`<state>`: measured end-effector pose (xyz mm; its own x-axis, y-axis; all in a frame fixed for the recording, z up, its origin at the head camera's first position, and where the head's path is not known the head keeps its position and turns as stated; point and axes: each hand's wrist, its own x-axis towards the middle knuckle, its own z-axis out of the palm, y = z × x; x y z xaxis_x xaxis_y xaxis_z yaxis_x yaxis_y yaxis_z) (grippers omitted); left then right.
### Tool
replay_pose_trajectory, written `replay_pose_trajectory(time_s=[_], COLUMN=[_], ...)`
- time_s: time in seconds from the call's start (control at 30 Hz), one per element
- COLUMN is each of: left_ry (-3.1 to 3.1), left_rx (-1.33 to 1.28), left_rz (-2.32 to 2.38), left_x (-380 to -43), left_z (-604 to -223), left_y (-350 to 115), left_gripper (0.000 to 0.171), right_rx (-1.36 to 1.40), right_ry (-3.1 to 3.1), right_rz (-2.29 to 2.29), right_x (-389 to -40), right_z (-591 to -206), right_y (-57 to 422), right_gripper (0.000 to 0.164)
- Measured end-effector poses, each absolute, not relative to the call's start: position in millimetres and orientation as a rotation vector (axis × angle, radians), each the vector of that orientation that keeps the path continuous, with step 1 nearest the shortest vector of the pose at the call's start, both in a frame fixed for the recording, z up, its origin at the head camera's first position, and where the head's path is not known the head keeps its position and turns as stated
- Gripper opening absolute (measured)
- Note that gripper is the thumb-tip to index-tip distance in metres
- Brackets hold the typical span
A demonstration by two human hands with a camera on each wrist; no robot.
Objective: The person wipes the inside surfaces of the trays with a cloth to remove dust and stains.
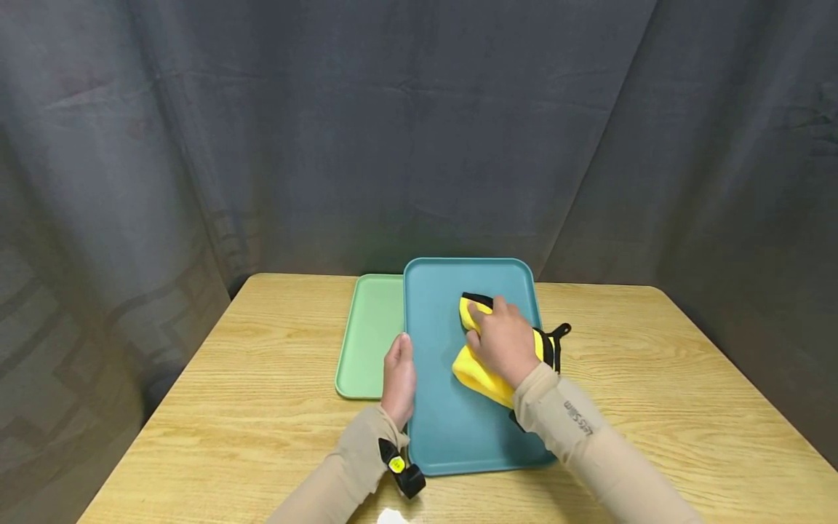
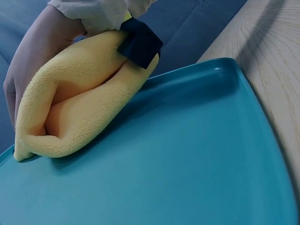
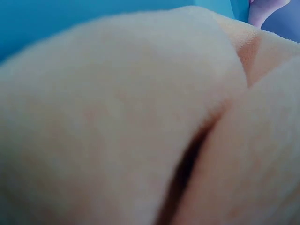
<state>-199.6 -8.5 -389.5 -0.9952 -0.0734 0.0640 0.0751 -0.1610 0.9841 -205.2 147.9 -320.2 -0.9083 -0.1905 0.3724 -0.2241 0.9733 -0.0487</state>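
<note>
— While both hands are occupied, what is listed as the work in hand?

— Item one: rectangular blue tray (image 1: 468,451), smooth, low-rimmed, lying above the pale wood-grain bench (image 1: 262,407). Item two: yellow plush cloth with black edging (image 1: 481,375), folded and bunched, on the blue tray's right half.

— Condition of the hands?

— Right hand (image 1: 505,340): gripping the cloth from above, thumb and fingers bent into it. Left hand (image 1: 399,378): holding the blue tray by its left edge, thumb uppermost, remaining fingers hidden. The right wrist view is mostly blurred close-up and adds little.

— Other stock?

— One smaller rectangular light-green tray (image 1: 373,327), left of the blue one and partly covered by it in the head view. Whether the two touch cannot be told. No hand is on it.

— Stage reached?

— Judged midway: cloth on the surface, tray steadied. Which parts the cloth has covered cannot be told; no marks are discernible. Outstanding, by appearance: any untreated area, then release of cloth and tray.
</note>
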Motion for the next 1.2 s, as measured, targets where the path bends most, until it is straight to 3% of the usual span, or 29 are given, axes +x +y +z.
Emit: replay_pose_trajectory(time_s=[1.2], left_ry=[-1.995], left_rx=[0.031], left_rz=[-2.327], left_x=[-202], left_z=[-392], left_y=[-5], left_gripper=[0.035], right_rx=[0.430], right_ry=[-2.700], right_rz=[0.079], right_x=[-203], right_z=[-319], right_y=[112], right_gripper=[0.039])
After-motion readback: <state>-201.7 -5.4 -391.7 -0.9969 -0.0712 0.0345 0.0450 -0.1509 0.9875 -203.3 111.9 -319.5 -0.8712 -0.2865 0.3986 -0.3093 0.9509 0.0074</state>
